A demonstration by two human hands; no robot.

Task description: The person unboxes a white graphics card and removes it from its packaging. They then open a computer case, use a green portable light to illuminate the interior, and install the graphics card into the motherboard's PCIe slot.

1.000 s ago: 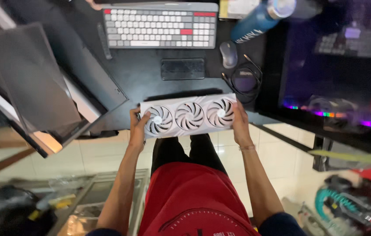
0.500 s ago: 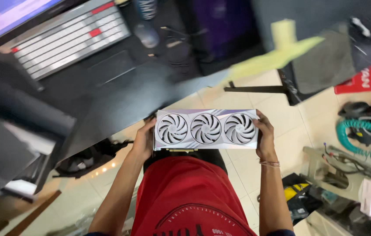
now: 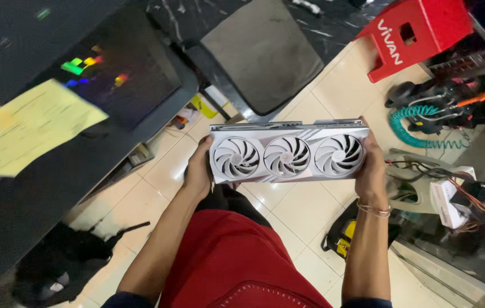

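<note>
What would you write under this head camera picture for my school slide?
Both hands, left hand and right hand, hold a white three-fan graphics card level above a tiled floor.

One white graphics card point(image 3: 288, 154) with three fans, two hands, one red stool point(image 3: 419, 34) at one o'clock, one yellow paper point(image 3: 25, 128) at nine.

Red shirt, dark sleeve cuffs at the elbows, black trousers — thin bracelet point(image 3: 374, 209) on right wrist
</note>
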